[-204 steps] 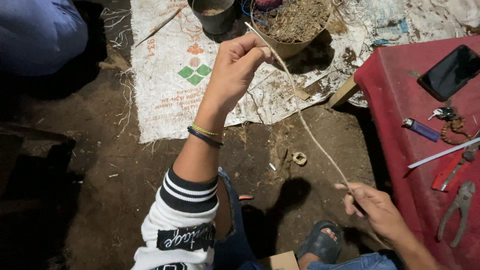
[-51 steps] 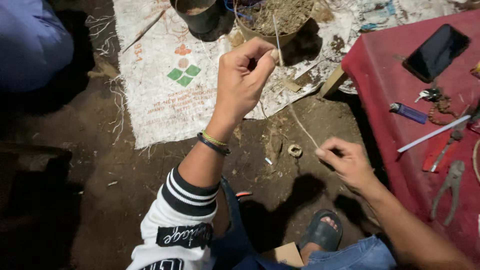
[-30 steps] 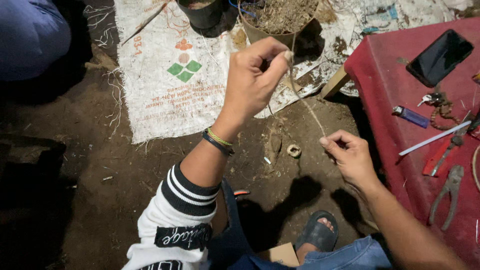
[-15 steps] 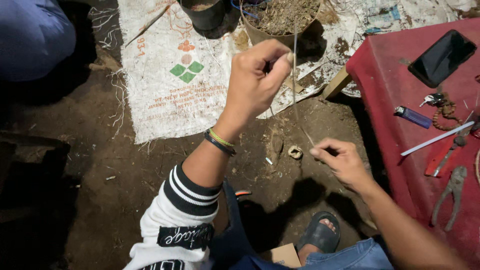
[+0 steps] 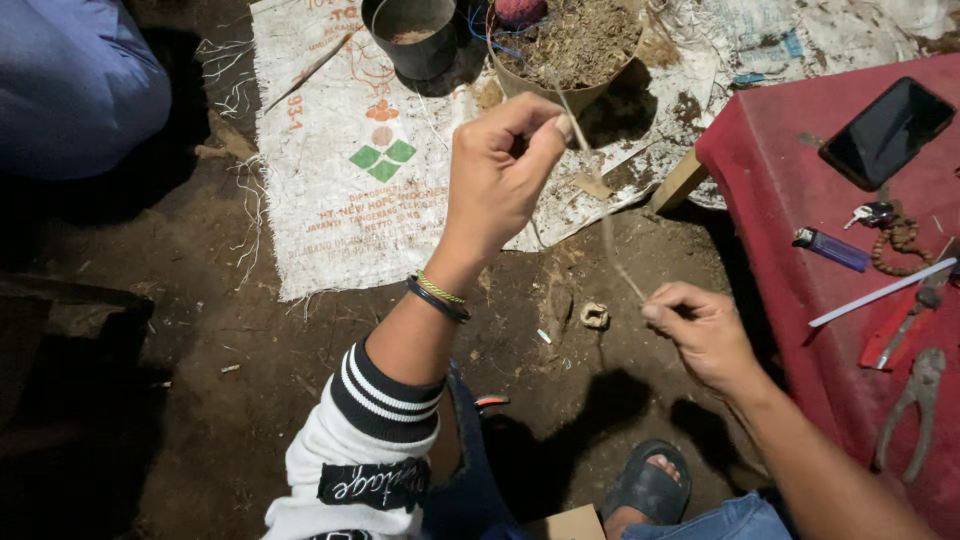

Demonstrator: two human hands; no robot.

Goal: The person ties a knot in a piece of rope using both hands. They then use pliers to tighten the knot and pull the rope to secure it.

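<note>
My left hand (image 5: pixel 500 175) is raised and pinches the upper end of a thin pale fibre strand (image 5: pixel 606 228) between thumb and forefinger. The strand runs down and to the right to my right hand (image 5: pixel 705 330), whose fingers are closed on its lower end. It is held taut between the two hands, above the dirt floor. My left arm wears a white sleeve with black stripes and thin bracelets at the wrist.
A white woven sack (image 5: pixel 350 150) lies on the dirt with a dark pot (image 5: pixel 410 35) and a soil-filled pot (image 5: pixel 570 45) on it. At right a red cloth surface (image 5: pixel 800 290) carries a phone (image 5: pixel 885 130), lighter (image 5: pixel 832 248), pliers (image 5: pixel 915 400). Another person's blue clothing (image 5: pixel 75 85) is at top left.
My hands have come closer together along the strand; the right hand rose from near my foot toward the left. The left hand's grip stays high.
</note>
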